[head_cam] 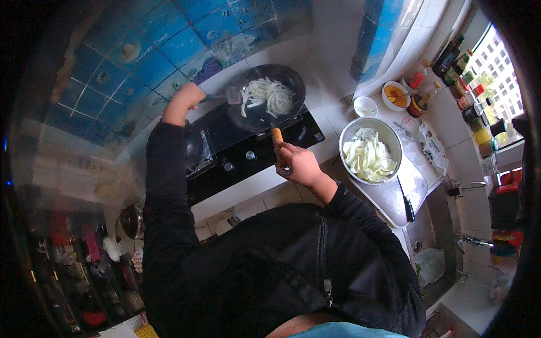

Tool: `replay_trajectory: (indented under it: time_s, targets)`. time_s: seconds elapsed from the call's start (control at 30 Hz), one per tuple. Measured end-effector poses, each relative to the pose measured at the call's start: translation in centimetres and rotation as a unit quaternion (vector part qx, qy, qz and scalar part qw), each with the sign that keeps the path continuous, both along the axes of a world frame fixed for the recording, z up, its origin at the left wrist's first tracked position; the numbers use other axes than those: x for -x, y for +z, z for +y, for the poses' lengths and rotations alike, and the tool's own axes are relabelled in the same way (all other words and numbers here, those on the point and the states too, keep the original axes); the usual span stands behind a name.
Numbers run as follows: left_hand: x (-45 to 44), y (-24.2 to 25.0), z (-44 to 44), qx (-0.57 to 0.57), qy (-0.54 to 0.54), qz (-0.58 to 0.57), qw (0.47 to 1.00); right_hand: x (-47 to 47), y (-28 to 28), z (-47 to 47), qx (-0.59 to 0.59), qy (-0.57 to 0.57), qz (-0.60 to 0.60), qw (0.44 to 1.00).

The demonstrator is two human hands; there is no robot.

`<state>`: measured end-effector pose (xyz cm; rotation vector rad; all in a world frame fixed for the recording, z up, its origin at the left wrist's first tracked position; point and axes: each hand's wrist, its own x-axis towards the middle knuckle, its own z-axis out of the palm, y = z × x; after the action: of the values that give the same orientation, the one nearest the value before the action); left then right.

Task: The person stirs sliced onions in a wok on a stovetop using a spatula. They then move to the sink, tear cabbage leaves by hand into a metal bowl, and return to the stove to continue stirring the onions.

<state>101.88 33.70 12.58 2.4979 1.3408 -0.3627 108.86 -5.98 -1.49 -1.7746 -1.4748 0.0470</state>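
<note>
A dark wok (298,91) sits over the black gas hob (270,148) with pale vegetable strips (268,95) heaped in it. My right hand (300,164) is closed around its wooden handle (277,135), at the near side of the pan. At the wok's left, my left hand (184,100) grips a spatula (233,95), whose slotted head lies inside the pan beside the strips. Part of the spatula's handle is hidden by my fingers. Two control knobs (250,155) show on the hob's front.
Right of the hob stands a metal basin (343,145) of torn cabbage leaves (370,156). A knife (406,203) lies on a metal tray (380,198) by the sink (427,228). Beyond are a small white bowl (365,105), a bowl of orange liquid (395,95) and several sauce bottles (458,67).
</note>
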Motion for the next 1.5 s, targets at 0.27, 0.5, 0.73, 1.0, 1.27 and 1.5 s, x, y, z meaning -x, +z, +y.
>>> replay_trajectory:
  time_s: [0.27,0.5,0.73,1.0,1.27,1.5]
  targets:
    - [1.1,-5.1,2.0,0.246,-0.105,-0.213,0.940,-0.3,-0.1,-0.1,-0.001,0.014,-0.007,1.000]
    - [1.0,-3.9,3.1,0.134,-0.026,-0.191,0.972,-0.4,0.4,-0.1,0.021,0.018,-0.011,1.000]
    - [-0.3,-4.8,-2.2,0.134,-0.288,-0.208,0.925,0.0,0.3,0.1,-0.027,0.004,-0.006,1.000]
    - [9.1,8.0,-7.7,-0.128,-0.319,-0.038,0.938,0.1,0.2,0.0,-0.039,-0.004,-0.004,0.999]
    - [3.3,1.7,-13.3,-0.162,-0.235,0.040,0.957,0.1,0.4,0.0,-0.009,-0.003,-0.013,1.000]
    - [3.5,-2.9,-8.1,-0.147,-0.139,-0.001,0.979,0.2,-0.1,0.1,-0.021,-0.012,-0.016,1.000]
